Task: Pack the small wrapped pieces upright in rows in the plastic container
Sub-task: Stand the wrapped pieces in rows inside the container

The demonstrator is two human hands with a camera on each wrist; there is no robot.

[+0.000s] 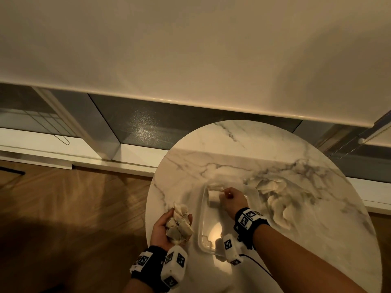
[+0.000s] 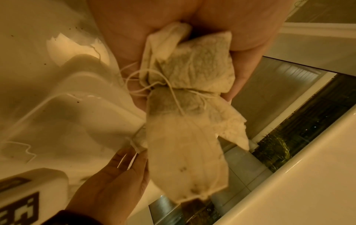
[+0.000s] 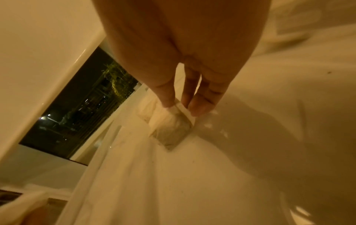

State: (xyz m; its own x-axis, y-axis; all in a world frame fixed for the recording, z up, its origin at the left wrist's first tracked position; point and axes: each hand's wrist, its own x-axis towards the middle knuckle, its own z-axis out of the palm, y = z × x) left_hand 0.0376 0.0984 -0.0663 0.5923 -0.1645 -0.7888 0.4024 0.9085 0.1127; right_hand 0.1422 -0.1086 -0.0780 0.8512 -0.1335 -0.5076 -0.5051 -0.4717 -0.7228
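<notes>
A clear plastic container point(image 1: 201, 226) lies on the round marble table point(image 1: 243, 144). My right hand point(image 1: 225, 195) reaches into its far end and pinches the top of a small paper-wrapped piece point(image 1: 213, 198) that stands upright on the floor. In the right wrist view the thumb and fingers of this hand point(image 3: 182, 108) pinch the folded top of the piece point(image 3: 169, 129). Another piece point(image 3: 144, 111) stands just behind it. To the container's left, my left hand point(image 1: 169, 227) is palm up and cups a bunch of wrapped pieces point(image 1: 179, 226) with tangled strings point(image 2: 188, 91).
A loose pile of more wrapped pieces point(image 1: 273, 195) lies on the table to the right of the container. The table's left edge point(image 1: 148, 208) runs under my left hand, with wooden floor point(image 1: 74, 208) below. A window sill and a blind are beyond the table.
</notes>
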